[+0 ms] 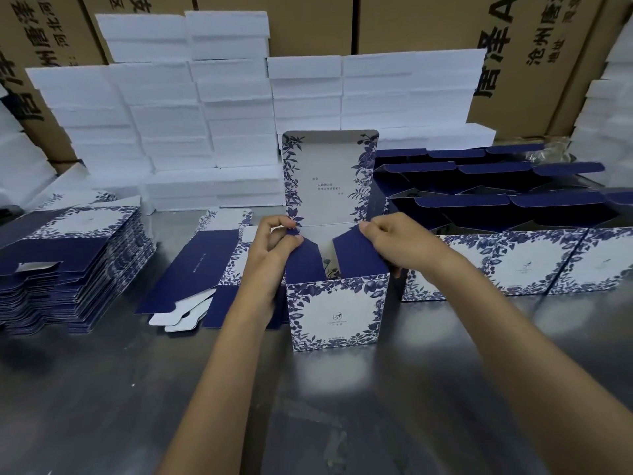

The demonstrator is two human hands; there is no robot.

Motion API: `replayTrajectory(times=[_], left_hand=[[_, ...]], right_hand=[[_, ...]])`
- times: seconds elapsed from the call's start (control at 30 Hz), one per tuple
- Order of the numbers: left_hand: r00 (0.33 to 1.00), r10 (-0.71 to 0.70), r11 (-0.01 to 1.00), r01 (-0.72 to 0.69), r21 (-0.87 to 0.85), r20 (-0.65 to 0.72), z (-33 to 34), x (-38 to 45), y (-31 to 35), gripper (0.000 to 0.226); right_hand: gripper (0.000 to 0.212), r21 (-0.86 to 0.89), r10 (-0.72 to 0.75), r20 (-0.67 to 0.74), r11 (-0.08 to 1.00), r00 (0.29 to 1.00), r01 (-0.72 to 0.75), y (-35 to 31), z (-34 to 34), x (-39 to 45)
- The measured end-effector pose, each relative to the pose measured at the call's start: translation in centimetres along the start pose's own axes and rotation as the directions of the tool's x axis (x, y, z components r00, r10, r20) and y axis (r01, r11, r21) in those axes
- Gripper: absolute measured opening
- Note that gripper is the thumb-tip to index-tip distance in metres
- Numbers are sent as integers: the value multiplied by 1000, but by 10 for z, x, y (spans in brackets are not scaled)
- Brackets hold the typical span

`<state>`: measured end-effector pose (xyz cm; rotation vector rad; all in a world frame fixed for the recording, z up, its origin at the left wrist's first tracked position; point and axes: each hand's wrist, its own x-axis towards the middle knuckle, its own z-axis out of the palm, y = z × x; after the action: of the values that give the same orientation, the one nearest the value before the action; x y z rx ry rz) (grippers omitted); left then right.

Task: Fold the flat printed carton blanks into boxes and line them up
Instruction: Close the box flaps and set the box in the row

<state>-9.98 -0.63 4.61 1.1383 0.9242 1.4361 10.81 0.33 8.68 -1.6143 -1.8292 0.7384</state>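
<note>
**Half-folded carton held at both side flaps**

A blue-and-white floral carton (337, 311) stands upright on the table (137, 389), at its middle, with its lid panel (329, 180) raised behind. The left hand (274, 248) pinches the left navy side flap (305, 258) between thumb and curled fingers; the right hand (394, 241) grips the right side flap (356, 255) the same way. Both flaps lean inward over the open top.

The table is dull, brushed metal with soft reflections. Just left of the carton lies a single flat blank (195, 272), partly under the left forearm. Farther left sits a tall stack of flat blanks (78, 269), its left edge cut off. To the right, finished boxes (513, 262) stand in rows with lids up, touching one another; their insides are dark and nothing can be made out in them. The row runs out of view at the right.

Behind, white foam slabs (205, 114) are piled against brown shipping cartons (394, 22) printed with black characters, which are only partly legible.
</note>
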Motion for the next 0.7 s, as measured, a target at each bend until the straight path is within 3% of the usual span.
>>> replayTrajectory(times=[0.27,0.37,0.43,0.57,0.7], left_hand=[[999,-37,999,37,-39,-2,-1,-1,1,19],[997,-77,991,74,-115,-19,-1,-1,2,24],[998,-66,990,65,-122,-5,-1,-1,3,31],[999,-48,991,49,-124,7,1,-2,5,35],[999,-27,990,24,-138,-25,0,0,6,26]], right_hand=[[51,6,-1,-130,1000,991,2,0,7,-8],[34,-42,-17,-185,999,983,10,-1,7,-14],[18,77,13,-179,997,984,1,-4,8,-15],[48,520,47,-120,854,992,22,-11,13,-19],[43,587,33,-200,804,979,93,-8,19,-23]])
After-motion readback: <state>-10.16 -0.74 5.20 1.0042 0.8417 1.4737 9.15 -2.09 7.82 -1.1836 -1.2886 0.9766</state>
